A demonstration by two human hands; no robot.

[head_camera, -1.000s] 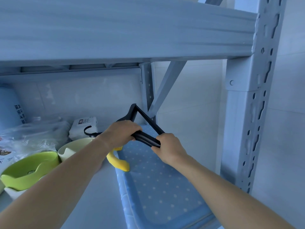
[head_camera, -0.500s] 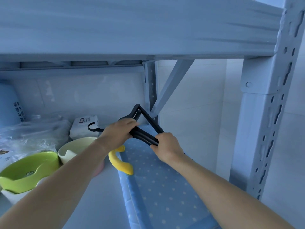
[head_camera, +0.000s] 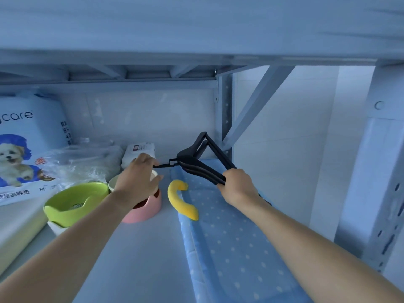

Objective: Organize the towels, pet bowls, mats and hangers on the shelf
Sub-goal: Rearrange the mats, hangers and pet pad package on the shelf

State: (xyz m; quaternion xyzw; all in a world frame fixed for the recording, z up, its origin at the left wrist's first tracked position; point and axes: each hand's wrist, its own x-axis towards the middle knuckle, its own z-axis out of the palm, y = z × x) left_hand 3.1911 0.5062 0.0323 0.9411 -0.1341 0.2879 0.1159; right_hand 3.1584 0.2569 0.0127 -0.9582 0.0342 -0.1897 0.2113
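A bundle of black hangers (head_camera: pixel 197 161) is held above the far end of a blue dotted mat (head_camera: pixel 236 243) on the right side of the shelf. My right hand (head_camera: pixel 237 185) grips the hangers' lower arms. My left hand (head_camera: pixel 140 178) pinches the hangers' hooks, which stick out to the left. A yellow curved piece (head_camera: pixel 182 200) lies on the mat's left edge. Under my left hand stand a cream bowl (head_camera: pixel 112 183) and a pink bowl (head_camera: pixel 145 207). A green bowl (head_camera: pixel 74 203) sits stacked on a white one further left.
A pet pad package (head_camera: pixel 24 147) with a dog picture stands at the back left, beside clear plastic bags (head_camera: pixel 83 160) and a small white pack (head_camera: pixel 140 149). A shelf board (head_camera: pixel 196 25) hangs low overhead. A metal upright (head_camera: pixel 380 162) rises on the right, a diagonal brace (head_camera: pixel 258 103) behind.
My left hand slid off the hangers' body out to their hooks on the left. The camera dropped and pulled back, bringing the pink bowl and the pet pad package into view.
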